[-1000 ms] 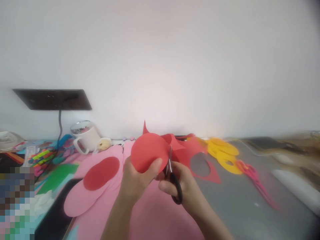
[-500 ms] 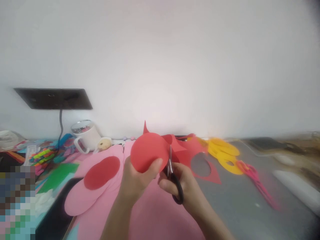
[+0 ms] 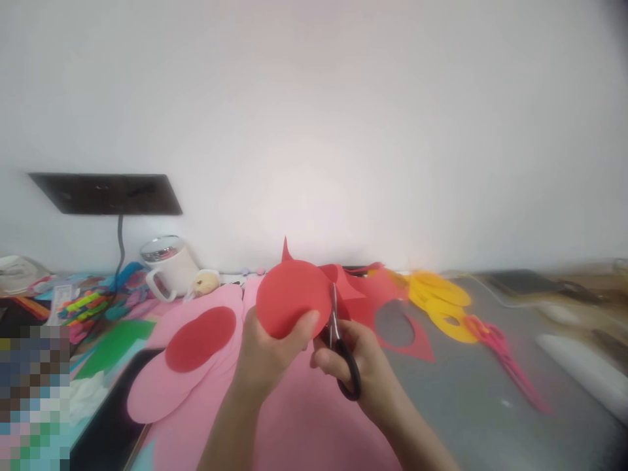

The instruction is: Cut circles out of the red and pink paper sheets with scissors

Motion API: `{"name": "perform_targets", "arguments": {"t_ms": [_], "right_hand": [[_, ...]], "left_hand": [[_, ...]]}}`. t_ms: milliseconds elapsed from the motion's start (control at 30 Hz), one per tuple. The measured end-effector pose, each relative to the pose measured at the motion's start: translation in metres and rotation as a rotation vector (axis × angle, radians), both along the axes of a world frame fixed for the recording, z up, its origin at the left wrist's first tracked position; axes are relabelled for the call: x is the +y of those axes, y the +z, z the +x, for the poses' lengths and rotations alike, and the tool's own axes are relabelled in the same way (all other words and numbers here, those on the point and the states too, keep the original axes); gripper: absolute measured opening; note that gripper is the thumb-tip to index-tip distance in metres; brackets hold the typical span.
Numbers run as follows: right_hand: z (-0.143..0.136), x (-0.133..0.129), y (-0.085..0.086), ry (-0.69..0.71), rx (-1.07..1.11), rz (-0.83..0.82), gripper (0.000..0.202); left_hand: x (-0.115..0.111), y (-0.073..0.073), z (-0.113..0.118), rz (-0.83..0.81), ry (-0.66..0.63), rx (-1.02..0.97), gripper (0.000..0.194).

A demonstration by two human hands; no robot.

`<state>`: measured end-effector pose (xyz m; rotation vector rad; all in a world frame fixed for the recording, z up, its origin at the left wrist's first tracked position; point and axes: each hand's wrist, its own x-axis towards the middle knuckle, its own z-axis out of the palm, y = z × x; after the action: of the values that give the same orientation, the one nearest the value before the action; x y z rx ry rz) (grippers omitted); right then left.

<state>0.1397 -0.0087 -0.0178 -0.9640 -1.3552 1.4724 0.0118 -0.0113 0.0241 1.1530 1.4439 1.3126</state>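
My left hand (image 3: 275,353) pinches a round red paper piece (image 3: 293,297), its thumb lying on the front near the lower right edge. In my right hand (image 3: 363,356) is a pair of black-handled scissors (image 3: 349,369), the blades pointing up along the right edge of the red circle. A strip of red paper with a pointed tip (image 3: 286,250) sticks up behind the circle. Red paper scraps (image 3: 417,340), one with a round hole, lie just right of the scissors. To the left, red circles (image 3: 201,340) rest on pink paper ovals (image 3: 161,392).
Yellow paper rings (image 3: 439,297) and pink scissors (image 3: 510,363) lie on the grey table (image 3: 456,405) at right. A white lidded mug (image 3: 176,271) stands at back left, below a dark wall panel (image 3: 110,194). Pink sheets (image 3: 314,425) cover the front middle.
Hardly anything differs. Both hands, the red circle and the scissors stay in the same place, with only a tiny shift of the view.
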Motion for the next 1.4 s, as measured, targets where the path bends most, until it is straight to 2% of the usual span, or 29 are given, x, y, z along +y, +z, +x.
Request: {"name": "perform_targets", "arguments": {"t_ms": [400, 633, 900, 1233, 1400], "right_hand": [[-0.0004, 0.0007, 0.0007, -0.005, 0.010, -0.036, 0.025], [-0.0016, -0.0007, 0.0019, -0.034, 0.015, -0.082, 0.015], [-0.0014, -0.0019, 0.0035, -0.058, -0.008, -0.127, 0.017], [-0.0019, -0.0004, 0.0010, -0.049, 0.015, -0.106, 0.015], [-0.0021, 0.0011, -0.0032, -0.044, 0.045, -0.065, 0.018]], "left_hand": [[0.0029, -0.0039, -0.0012, 0.041, 0.002, -0.093, 0.027], [0.0031, -0.0051, -0.0020, 0.039, 0.006, -0.061, 0.026], [0.0031, -0.0059, -0.0012, 0.043, 0.016, -0.086, 0.028], [0.0033, -0.0069, -0.0008, 0.048, 0.013, -0.100, 0.029], [0.0027, -0.0049, -0.0002, 0.039, 0.054, -0.063, 0.025]]}}
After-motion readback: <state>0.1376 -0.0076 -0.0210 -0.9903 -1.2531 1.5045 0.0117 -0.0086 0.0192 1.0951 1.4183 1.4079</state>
